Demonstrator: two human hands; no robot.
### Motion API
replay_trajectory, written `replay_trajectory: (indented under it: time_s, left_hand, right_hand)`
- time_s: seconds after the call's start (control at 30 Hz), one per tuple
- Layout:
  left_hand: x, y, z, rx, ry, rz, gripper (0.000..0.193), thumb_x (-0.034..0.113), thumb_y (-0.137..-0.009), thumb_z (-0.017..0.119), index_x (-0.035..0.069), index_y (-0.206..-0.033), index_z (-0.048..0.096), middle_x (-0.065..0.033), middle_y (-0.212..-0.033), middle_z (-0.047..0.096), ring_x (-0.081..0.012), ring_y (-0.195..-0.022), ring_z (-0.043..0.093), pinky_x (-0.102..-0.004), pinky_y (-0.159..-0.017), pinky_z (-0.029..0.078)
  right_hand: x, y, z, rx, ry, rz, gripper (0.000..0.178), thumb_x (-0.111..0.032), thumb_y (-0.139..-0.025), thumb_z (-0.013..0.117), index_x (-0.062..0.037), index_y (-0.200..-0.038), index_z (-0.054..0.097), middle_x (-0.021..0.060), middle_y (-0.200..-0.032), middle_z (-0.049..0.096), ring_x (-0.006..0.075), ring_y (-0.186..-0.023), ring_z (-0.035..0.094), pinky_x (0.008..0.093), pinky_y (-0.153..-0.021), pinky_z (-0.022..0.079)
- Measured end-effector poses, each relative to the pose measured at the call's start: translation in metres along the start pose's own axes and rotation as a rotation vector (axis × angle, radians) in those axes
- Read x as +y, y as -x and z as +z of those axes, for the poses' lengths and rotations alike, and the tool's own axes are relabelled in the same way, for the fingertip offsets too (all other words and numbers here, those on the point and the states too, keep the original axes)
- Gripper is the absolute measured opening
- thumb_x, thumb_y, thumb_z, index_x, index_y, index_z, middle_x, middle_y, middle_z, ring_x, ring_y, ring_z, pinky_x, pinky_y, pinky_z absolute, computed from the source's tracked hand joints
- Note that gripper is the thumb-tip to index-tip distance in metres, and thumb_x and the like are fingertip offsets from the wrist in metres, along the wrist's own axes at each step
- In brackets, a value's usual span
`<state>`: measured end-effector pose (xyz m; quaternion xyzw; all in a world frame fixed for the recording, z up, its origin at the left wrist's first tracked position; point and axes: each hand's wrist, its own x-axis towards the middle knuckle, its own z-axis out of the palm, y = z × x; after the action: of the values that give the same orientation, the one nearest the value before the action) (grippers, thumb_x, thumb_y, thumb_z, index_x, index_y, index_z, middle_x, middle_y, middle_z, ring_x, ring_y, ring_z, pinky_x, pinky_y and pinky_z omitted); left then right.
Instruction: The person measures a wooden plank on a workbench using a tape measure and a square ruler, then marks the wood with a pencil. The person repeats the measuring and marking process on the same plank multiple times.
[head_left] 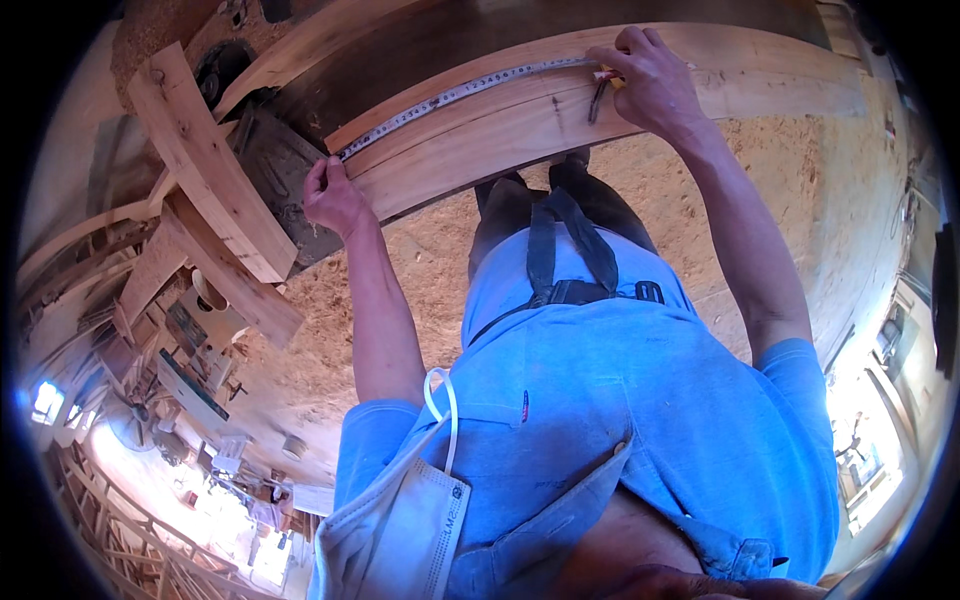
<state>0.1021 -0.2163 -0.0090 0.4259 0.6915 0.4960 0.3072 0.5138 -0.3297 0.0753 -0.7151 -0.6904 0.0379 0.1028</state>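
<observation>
Head view — hands (335, 195) (645, 80) on tape measure (460, 93)

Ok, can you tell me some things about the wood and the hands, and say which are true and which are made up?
1. A long metal measuring tape lies along the pale curved wooden beam. True.
2. The left hand pins the tape at the beam's end. True.
3. The right hand holds a hammer. False: it holds what looks like a pencil against the wood.
4. The floor is clean tile. False: sawdust covers it.
5. The person wears a red shirt. False: the shirt is blue.
</observation>
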Motion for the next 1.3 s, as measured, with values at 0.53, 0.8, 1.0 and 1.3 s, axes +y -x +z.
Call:
replay_trajectory:
  time_s: [0.53,0.8,1.0,1.3]
  left_hand:
    - [-0.003,0.004,0.007,0.081,0.071,-0.024,0.035,0.001,-0.082,0.078,-0.011,-0.113,0.069,-0.0072,-0.090,0.070,-0.0128,-0.079,0.062,-0.0251,-0.072,0.051]
    - [-0.046,-0.012,-0.012,0.014,0.023,0.048,0.036,0.004,-0.085,0.075,-0.008,-0.118,0.068,-0.0088,-0.095,0.072,-0.0137,-0.084,0.064,-0.0289,-0.078,0.053]
    - [-0.001,0.025,-0.045,-0.295,0.178,-0.252,0.045,0.002,-0.089,0.068,-0.009,-0.132,0.059,-0.0170,-0.121,0.069,-0.0199,-0.112,0.066,-0.0317,-0.097,0.051]
    - [-0.014,0.064,-0.054,-0.344,0.173,-0.082,0.062,0.011,-0.088,0.069,-0.005,-0.144,0.047,-0.0197,-0.140,0.059,-0.0266,-0.130,0.058,-0.0332,-0.109,0.044]
  right_hand:
    - [0.003,0.006,0.005,0.005,-0.004,0.035,0.046,-0.004,-0.073,0.074,-0.0259,-0.114,0.073,0.0045,-0.104,0.060,0.0262,-0.106,0.058,0.0395,-0.085,0.055]
    - [0.002,-0.004,0.010,-0.064,-0.132,0.045,0.049,-0.002,-0.071,0.070,-0.0192,-0.117,0.071,0.0106,-0.108,0.062,0.0332,-0.112,0.058,0.0423,-0.093,0.051]
    - [-0.008,-0.016,0.003,-0.084,-0.403,0.118,0.060,0.003,-0.072,0.066,-0.0141,-0.129,0.065,0.0147,-0.121,0.060,0.0329,-0.116,0.059,0.0383,-0.100,0.049]
    - [-0.011,-0.077,0.008,-0.228,-0.351,0.149,0.083,0.002,-0.072,0.072,-0.0132,-0.150,0.047,0.0150,-0.143,0.052,0.0256,-0.122,0.059,0.0367,-0.105,0.049]
